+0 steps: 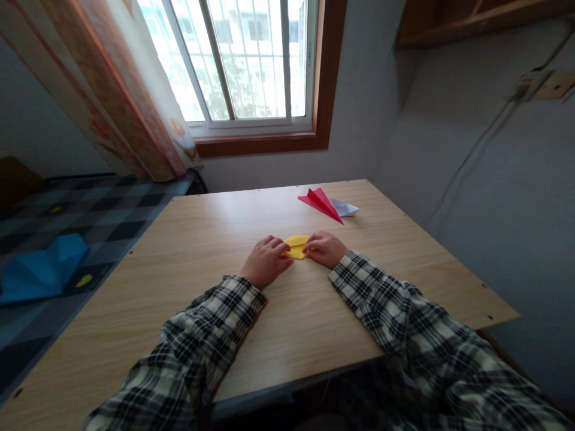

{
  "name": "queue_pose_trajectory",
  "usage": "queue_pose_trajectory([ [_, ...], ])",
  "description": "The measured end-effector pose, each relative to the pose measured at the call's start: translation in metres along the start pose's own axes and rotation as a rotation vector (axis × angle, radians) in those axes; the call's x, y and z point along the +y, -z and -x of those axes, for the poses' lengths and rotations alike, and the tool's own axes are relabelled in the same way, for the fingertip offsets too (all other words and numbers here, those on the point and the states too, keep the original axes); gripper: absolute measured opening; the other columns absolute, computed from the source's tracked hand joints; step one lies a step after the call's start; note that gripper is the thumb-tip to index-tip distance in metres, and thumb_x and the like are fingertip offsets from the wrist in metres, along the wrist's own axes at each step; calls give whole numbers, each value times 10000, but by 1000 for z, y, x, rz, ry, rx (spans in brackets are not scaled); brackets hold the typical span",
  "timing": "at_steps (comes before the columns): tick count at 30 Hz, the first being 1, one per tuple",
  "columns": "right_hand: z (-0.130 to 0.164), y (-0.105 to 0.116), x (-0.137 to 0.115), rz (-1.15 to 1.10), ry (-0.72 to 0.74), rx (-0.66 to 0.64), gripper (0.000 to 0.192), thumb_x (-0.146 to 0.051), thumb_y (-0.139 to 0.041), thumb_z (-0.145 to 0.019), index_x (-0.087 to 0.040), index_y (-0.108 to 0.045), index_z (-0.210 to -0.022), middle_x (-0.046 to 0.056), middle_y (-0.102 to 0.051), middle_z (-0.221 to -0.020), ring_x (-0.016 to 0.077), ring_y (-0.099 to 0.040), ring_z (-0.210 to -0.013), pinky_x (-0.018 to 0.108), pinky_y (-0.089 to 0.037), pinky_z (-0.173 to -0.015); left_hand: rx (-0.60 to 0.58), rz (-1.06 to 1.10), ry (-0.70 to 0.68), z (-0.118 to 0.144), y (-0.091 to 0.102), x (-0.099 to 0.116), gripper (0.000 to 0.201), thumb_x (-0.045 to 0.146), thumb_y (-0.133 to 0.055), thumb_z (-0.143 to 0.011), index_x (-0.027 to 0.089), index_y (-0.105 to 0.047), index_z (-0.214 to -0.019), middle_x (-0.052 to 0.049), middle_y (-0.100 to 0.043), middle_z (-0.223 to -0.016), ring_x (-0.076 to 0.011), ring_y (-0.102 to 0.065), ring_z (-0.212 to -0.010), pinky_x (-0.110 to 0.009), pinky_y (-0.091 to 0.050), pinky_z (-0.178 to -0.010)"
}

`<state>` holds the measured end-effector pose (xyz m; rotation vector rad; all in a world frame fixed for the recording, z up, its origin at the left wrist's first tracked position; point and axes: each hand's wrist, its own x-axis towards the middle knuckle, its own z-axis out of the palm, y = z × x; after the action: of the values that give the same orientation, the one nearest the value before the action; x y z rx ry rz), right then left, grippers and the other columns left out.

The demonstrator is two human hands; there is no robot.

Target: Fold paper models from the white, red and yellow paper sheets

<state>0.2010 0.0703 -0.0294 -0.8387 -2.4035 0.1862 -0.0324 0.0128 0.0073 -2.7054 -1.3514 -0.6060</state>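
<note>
Both hands were down on the yellow paper (296,246), mid-table (287,335): left hand (266,261) pinning its left edge, right hand (325,248) pressing the right, fingers curled onto it. Paper looked already folded several times, a small flat, roughly wedge-shaped packet; final shape not reached, so I'd judge it part-way. Red paper plane (321,202) and a white folded one (344,208) lay finished further back, well apart.

Small folded yellow paper (296,246) lies flat mid-table, ends pinned under fingertips
</note>
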Motion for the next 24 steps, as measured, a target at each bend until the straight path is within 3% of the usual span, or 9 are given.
queue_pose_trajectory([
  [4, -1, 4, -5, 6, -34, -40, 93, -257, -688, -852, -232, -774, -878, 56, -726, -961, 182, -640, -891, 332, -483, -879, -54, 51, -16, -2, -4, 1, 130, 315, -609, -889, 196, -643, -929, -77, -639, -1005, -246, -561, -970, -408, -488, -882],
  [14, 1, 4, -9, 0, -8, -40, 142, -252, -628, -898, -183, -744, -856, 74, -705, -930, 190, -626, -893, 328, -469, -857, -42, 81, 48, -3, -7, 1, 156, 345, -608, -898, 209, -650, -834, -56, -633, -942, -229, -572, -917, -372, -483, -833],
  [24, 0, 5, -17, 2, -160, -9, 118, -216, -613, -890, -161, -714, -865, 73, -663, -927, 180, -600, -872, 301, -467, -823, -14, 120, 169, -7, -8, 6, 210, 334, -552, -920, 194, -665, -811, -57, -638, -892, -215, -585, -869, -360, -485, -807],
])
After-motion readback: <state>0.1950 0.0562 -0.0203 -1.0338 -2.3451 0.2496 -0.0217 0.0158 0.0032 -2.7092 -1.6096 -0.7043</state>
